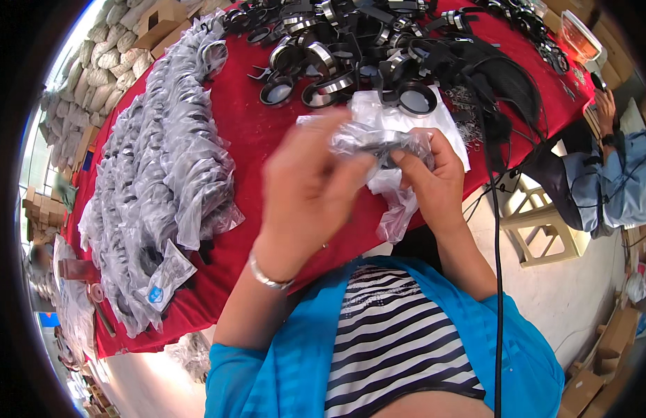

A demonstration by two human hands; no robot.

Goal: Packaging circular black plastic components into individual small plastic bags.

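A clear plastic bag (386, 139) with a round, black and silver ring-shaped part inside hangs between my hands over the near table edge. My right hand (438, 171) grips its right end, thumb on top. My left hand (305, 184), smeared by motion, is closed at the bag's left end; its exact fingertip hold is blurred. Beneath them lie white plastic sheets or bags (452, 132), and another clear bag (397, 216) droops over the edge. Beyond is a heap of unbagged black ring-shaped parts (323, 59), some with silver bands and glassy discs.
Rows of bagged parts (163, 139) cover the left of the red cloth (257, 150). A black cable (496, 265) runs down at right, near a black mesh pouch (504, 76). A plastic stool (546, 230) and another person (602, 174) are at right.
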